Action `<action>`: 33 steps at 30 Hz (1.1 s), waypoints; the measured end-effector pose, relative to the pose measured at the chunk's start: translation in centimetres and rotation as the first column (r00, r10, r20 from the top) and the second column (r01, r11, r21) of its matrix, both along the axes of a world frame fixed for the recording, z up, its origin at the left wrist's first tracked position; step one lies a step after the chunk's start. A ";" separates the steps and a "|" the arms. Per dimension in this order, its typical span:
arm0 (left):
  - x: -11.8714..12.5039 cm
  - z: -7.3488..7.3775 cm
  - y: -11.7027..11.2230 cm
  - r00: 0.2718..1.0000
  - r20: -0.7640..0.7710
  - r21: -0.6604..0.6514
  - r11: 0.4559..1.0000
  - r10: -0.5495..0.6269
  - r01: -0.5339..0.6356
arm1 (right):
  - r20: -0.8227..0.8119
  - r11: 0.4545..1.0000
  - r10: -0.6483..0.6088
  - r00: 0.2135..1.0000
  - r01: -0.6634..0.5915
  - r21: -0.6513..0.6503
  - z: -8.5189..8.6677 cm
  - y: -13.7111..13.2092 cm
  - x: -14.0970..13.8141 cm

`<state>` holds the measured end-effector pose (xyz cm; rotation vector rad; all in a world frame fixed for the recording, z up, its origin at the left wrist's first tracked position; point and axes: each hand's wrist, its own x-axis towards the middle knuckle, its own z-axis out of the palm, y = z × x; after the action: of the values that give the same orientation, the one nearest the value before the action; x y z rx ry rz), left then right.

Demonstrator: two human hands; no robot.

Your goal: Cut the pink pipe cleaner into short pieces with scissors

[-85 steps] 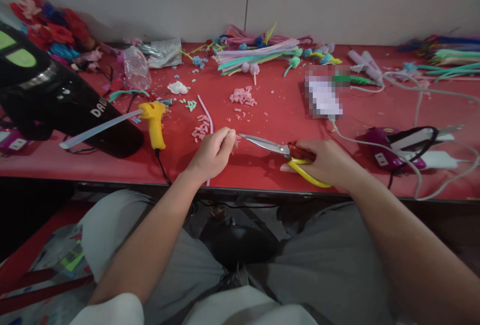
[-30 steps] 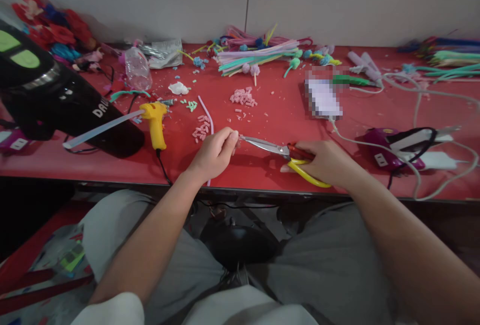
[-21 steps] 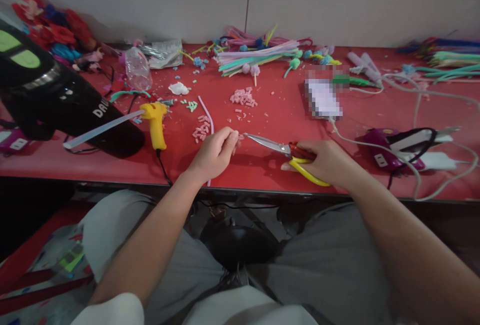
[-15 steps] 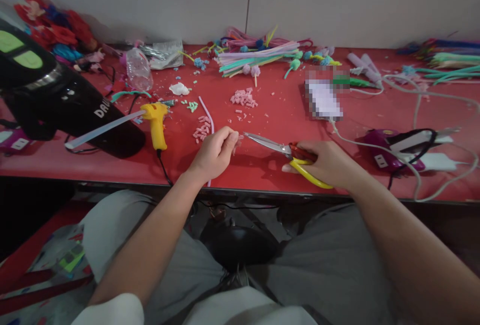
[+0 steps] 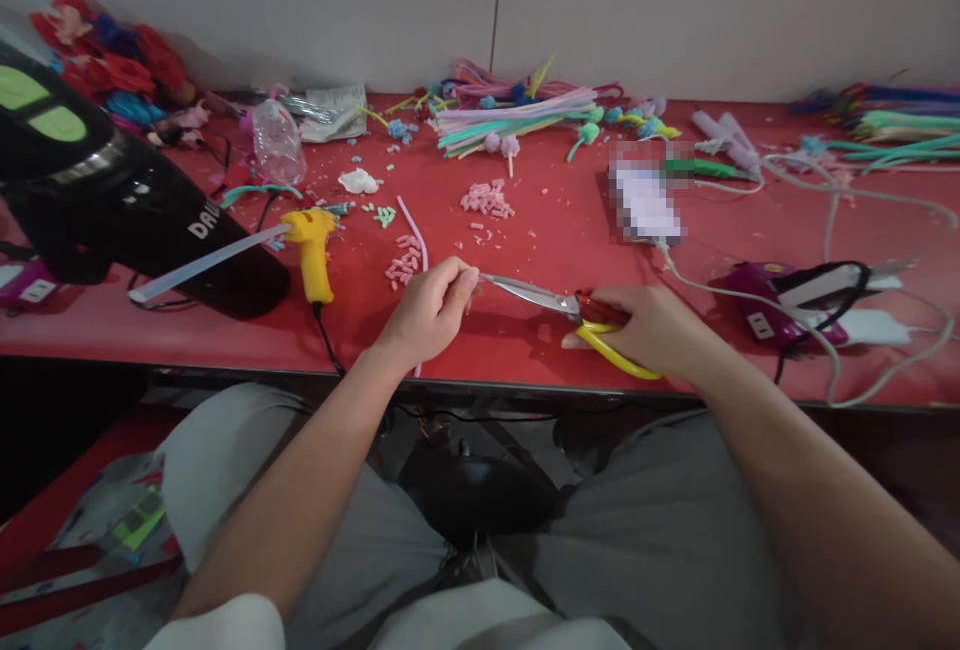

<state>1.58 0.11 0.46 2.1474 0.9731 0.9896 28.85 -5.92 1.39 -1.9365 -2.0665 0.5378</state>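
My left hand (image 5: 435, 310) is closed in a pinch over the red table; what sits between thumb and forefinger is too small to make out. Scissors (image 5: 536, 295) with one red and one yellow handle are gripped in my right hand (image 5: 649, 330). Their nearly closed blades point left, tips right at my left fingertips. A lilac pipe cleaner (image 5: 415, 230) passes behind my left hand, its lower end showing near the table edge. Short pink cut pieces (image 5: 403, 260) lie just beyond that hand, and another pink pile (image 5: 486, 197) is farther back.
A yellow glue gun (image 5: 315, 260) with a long glue stick stands left, beside a large black bottle (image 5: 172, 220). Pipe cleaner bundles (image 5: 517, 120) lie at the back. To the right are a blurred-out phone (image 5: 649, 200) on a white cable and a purple power strip (image 5: 765, 305).
The scissors have moved slightly left, so their tips now meet my left fingertips. Their blades look closer together. My left hand has barely moved.
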 end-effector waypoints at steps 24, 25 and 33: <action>0.0 0.0 0.0 1.000 -0.001 0.018 1.000 0.010 -0.010 | -0.024 1.000 0.001 1.000 -0.001 -0.014 0.2 -0.1 0.0; 0.0 0.0 0.0 1.000 0.000 0.019 1.000 0.009 -0.009 | -0.020 1.000 -0.002 1.000 0.002 -0.015 0.2 -0.1 0.0; 0.1 0.0 0.1 1.000 -0.006 0.039 0.999 0.014 -0.014 | -0.001 1.000 -0.006 1.000 0.006 -0.002 0.1 0.0 0.0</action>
<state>1.64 0.16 0.43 2.1797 0.9808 1.0164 28.82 -5.92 1.44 -1.9420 -2.0595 0.5396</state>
